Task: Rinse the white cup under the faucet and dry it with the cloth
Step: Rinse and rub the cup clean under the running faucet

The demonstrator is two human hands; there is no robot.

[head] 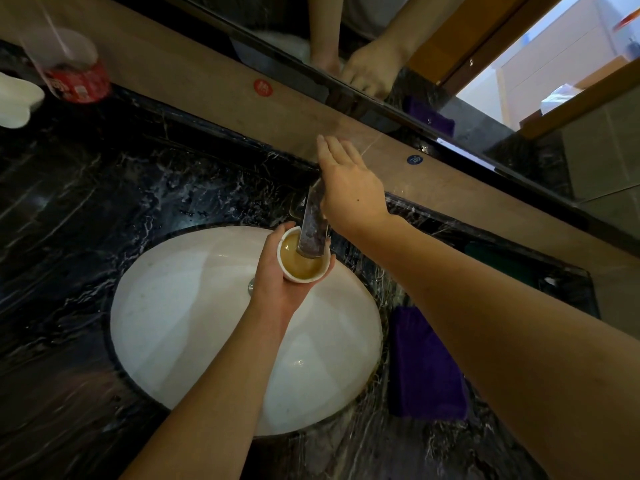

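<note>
Half-hidden faucet beneath right hand

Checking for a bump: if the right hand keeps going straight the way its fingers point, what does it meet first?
Most likely the brown backsplash strip behind the faucet. The right hand has straight fingers aimed at it, fingertips already overlapping it in view; depth is unclear, so contact can't be confirmed.

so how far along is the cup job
Done: the left hand holds the cup under the faucet, over the sink. In hand: the right hand is open over the faucet's back; brownish liquid still fills the cup. Left: rinsing, then drying with the purple cloth on the counter.
</note>
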